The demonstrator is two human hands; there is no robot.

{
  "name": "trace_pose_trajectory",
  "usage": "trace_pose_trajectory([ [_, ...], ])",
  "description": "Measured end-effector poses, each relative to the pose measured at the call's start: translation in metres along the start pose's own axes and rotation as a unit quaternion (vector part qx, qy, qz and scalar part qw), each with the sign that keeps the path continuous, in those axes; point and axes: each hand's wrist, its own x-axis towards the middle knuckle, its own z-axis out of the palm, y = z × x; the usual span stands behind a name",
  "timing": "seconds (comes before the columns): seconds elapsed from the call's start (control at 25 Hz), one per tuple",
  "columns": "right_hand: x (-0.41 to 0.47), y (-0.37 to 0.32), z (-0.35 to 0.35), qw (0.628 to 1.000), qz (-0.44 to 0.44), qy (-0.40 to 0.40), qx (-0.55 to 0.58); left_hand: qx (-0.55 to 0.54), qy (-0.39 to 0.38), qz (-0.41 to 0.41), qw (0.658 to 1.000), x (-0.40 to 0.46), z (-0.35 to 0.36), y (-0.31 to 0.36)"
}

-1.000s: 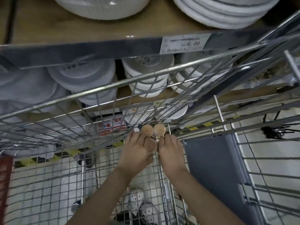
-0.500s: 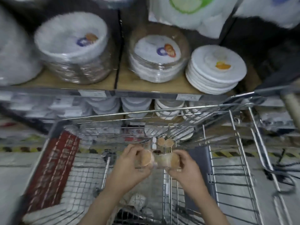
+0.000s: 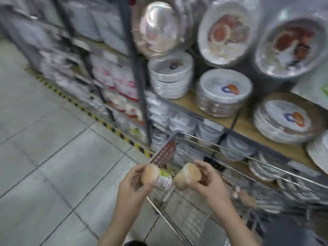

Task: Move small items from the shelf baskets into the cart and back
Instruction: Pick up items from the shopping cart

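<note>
We've got two small tan-topped packs up above the cart [image 3: 179,151], one per hand. Left hand [image 3: 131,185] has its fingers wrapped round the left pack [image 3: 156,176]; right hand [image 3: 207,181] has fingers and thumb curled round the right pack [image 3: 186,176]. So each grip is closed on its own item. The packs sit just beside each other, nearly touching, above the cart's near-left corner. The shelf [image 3: 248,121] runs along the far side of the cart.

Risks as we see them:
- The frame is heavily smeared, so the head looks to be swinging. A blind reach could clip the cart rim or its red panel [image 3: 165,153].
- Both hands are full, so nothing is free to steady the cart or catch a slip.
- The packs look film-wrapped and slick. A fingertip-only hold on the right one could let it roll out, onto the floor [image 3: 53,157] rather than into the cart.
- Plate stacks [image 3: 224,93] sit at the shelf edge, beyond the cart. A careless return swing could nudge them.
- No shelf basket is in view, so a wrong return spot is possible.

Writing: nothing readable.
- The left pack has a white label with a green patch, text too blurred.
- The plate stacks carry a blue-and-orange round logo, no legible name.
- The big wrapped platters [image 3: 229,31], above the plate stacks, show food pictures only.
- We can't make out any price tags.
</note>
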Motion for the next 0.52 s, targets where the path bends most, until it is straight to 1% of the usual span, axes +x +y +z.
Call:
trace_pose_trajectory([
  [0.12,0.031,-0.033,0.088,0.997,-0.018,-0.078,0.017,-0.039,0.109,-0.011,0.993,0.007,-0.081,0.010],
  [0.24,0.054,-0.069,0.182,0.987,-0.016,-0.147,0.056,-0.064,0.179,-0.024,0.981,0.025,-0.165,0.016],
  [0.4,0.082,-0.111,0.286,0.975,-0.032,-0.208,0.074,-0.081,0.247,-0.023,0.965,0.055,-0.263,0.023],
  [0.52,0.109,-0.132,0.338,0.969,-0.033,-0.234,0.073,-0.076,0.273,-0.021,0.959,0.087,-0.317,0.019],
])
